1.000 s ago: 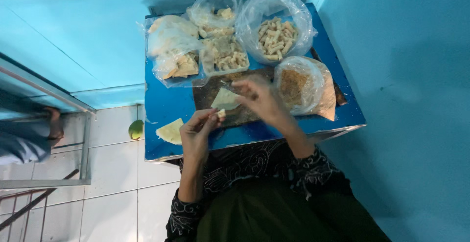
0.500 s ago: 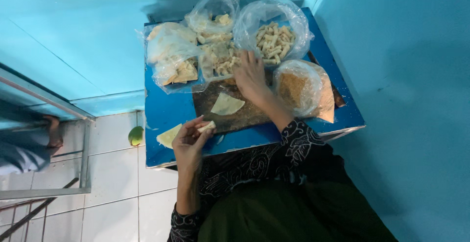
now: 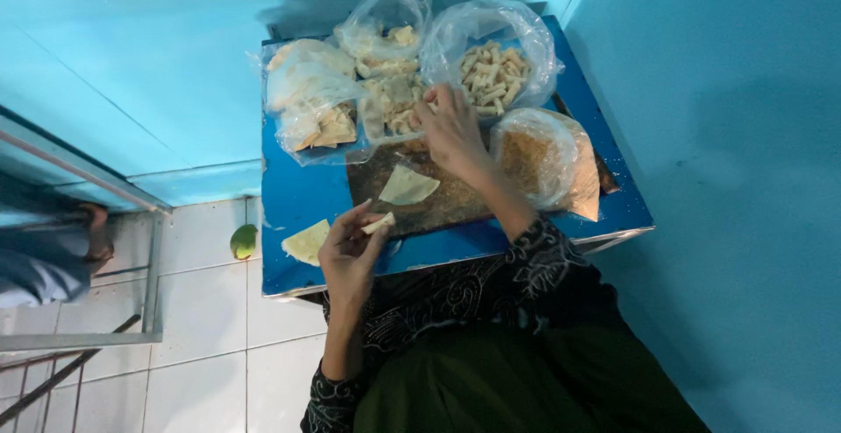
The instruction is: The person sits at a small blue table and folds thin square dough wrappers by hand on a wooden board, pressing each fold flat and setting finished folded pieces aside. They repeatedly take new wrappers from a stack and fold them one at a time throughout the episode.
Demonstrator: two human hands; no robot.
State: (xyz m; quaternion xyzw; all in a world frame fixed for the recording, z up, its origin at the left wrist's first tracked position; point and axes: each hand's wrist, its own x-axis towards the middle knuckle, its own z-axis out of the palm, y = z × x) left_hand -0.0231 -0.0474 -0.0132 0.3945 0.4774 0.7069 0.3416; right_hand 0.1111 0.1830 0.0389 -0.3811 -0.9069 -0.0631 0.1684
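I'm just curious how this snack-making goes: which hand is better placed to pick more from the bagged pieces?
Probably the right hand: it already reaches among the bags of pieces. The left hand is busy pinching a small folded piece near the table's front edge.

Four clear plastic bags (image 3: 314,100) of pale food crowded the blue table's (image 3: 307,197) far and right side.
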